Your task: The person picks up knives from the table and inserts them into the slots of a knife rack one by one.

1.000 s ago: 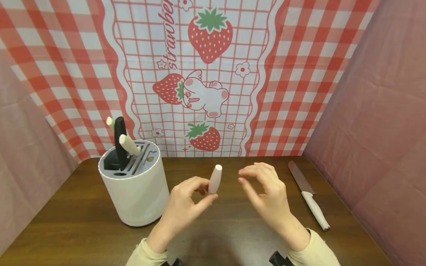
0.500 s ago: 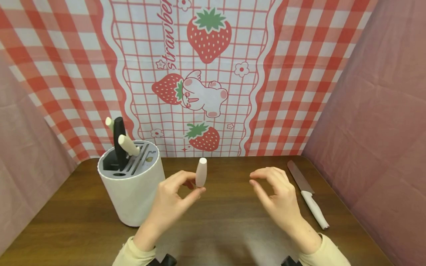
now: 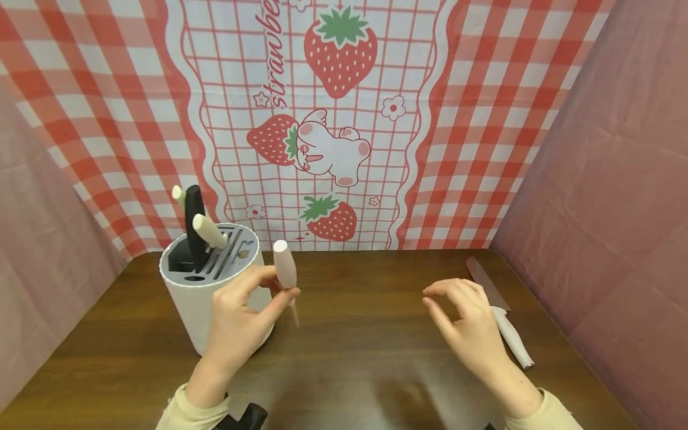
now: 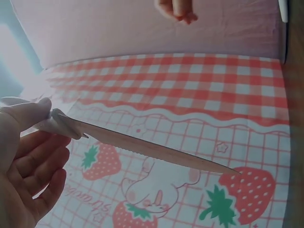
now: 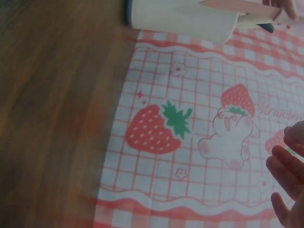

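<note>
The knife block (image 3: 188, 310), white, stands partly hidden behind the left hand (image 3: 236, 322); the serrated knife (image 4: 142, 147), its pinkish blade (image 4: 161, 153) tapering to a point, is pinched there by its pale handle (image 3: 285, 267), a mere sliver of blade showing in the head view; the right hand (image 3: 469, 322), loosely curved, holding nothing, overlaps another knife (image 3: 514, 341).

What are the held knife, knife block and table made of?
Held knife: thin, dull pinkish serrated blade, likely metal; smooth matte handle, likely plastic. Knife block: smooth white shell, probably plastic. Table: brown grain, glare; maybe satin wood or laminate.

on the table (image 3: 365, 352): knife block (image 3: 187, 313) left, loose knife (image 3: 513, 338) right.
</note>
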A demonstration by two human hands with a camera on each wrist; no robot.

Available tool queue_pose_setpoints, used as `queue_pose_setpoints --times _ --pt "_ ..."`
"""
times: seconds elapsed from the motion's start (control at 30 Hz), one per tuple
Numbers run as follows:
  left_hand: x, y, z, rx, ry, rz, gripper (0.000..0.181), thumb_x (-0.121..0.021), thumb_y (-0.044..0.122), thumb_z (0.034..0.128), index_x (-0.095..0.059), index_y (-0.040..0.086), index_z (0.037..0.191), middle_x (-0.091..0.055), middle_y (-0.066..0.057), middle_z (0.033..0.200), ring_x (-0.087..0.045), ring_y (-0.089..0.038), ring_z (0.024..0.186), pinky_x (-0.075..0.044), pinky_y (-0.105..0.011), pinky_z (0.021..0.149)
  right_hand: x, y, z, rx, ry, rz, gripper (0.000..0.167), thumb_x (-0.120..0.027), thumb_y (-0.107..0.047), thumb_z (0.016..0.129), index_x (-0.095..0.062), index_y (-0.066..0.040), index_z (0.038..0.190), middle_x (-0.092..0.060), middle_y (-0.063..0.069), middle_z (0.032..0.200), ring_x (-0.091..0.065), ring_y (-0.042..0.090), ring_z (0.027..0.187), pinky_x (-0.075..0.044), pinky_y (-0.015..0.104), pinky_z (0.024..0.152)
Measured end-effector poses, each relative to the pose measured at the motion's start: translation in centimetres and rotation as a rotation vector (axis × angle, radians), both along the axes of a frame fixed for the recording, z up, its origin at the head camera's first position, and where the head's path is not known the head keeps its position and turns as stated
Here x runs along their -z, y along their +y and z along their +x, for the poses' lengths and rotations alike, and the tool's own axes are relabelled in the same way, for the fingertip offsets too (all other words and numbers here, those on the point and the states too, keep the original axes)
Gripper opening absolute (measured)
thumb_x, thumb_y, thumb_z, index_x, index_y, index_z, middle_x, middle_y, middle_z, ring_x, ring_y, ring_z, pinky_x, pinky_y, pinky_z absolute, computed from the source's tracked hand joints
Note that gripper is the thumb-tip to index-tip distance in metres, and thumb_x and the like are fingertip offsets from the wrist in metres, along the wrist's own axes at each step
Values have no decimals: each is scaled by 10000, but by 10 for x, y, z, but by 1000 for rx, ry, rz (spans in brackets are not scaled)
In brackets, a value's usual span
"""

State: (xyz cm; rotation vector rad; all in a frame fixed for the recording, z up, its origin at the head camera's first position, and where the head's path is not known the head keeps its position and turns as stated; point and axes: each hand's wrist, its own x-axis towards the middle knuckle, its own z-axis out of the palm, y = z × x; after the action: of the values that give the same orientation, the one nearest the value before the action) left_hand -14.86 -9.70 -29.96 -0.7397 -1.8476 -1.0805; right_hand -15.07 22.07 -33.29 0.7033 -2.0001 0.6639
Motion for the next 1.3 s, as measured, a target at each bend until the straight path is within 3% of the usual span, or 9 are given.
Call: queue_pose_setpoints --times 0.13,0.33,0.4,0.5,0.67,0.93,1.3 --pt "-3 -7 0 -46 62 23 191 -763 189 717 -669 93 852 -647 -4 741 -579 -88 699 -443 -192 666 6 7 1 13 -2 18 240 -564 -301 884 -655 -80 861 -646 -14 817 -567 142 811 -321 262 913" --pt "-5 -15 3 -87 87 30 203 -737 264 746 -673 93 836 -658 -6 750 -585 -68 736 -445 -175 695 13 20 5 73 -15 43 139 -617 -224 834 -654 -91 848 -641 -26 815 -563 129 799 -320 241 902" --pt "-6 -17 5 -96 83 33 188 -753 218 731 -673 87 839 -653 -6 747 -577 -60 739 -436 -152 700 14 24 6 99 -39 55 92 -661 -154 783 -652 -90 850 -640 -21 820 -560 130 806 -316 236 902" --pt "-10 -20 8 -109 73 39 196 -779 99 686 -671 77 848 -649 -5 752 -568 -55 740 -424 -131 705 15 30 8 138 -98 79 164 -708 -62 710 -646 -92 858 -641 -14 832 -559 135 819 -304 243 909" --pt "-16 -24 12 -120 73 63 240 -783 5 642 -672 56 848 -657 -21 776 -566 -17 772 -432 -140 720 18 36 12 188 -140 100 195 -731 -42 685 -644 -93 852 -648 -8 809 -565 143 795 -310 284 894" --pt "-21 -27 18 -123 108 108 208 -766 119 712 -667 11 861 -656 -86 807 -579 -1 873 -442 -146 798 23 44 13 226 -129 135 199 -737 -33 663 -638 -99 822 -639 -36 761 -568 121 743 -330 338 841" --pt "-27 -33 24 -111 153 234 222 -772 23 676 -658 -71 840 -664 -72 807 -593 -43 810 -440 -156 752 32 61 16 322 -275 178 178 -733 -60 698 -627 -121 827 -650 -35 758 -605 184 695 -369 428 829"
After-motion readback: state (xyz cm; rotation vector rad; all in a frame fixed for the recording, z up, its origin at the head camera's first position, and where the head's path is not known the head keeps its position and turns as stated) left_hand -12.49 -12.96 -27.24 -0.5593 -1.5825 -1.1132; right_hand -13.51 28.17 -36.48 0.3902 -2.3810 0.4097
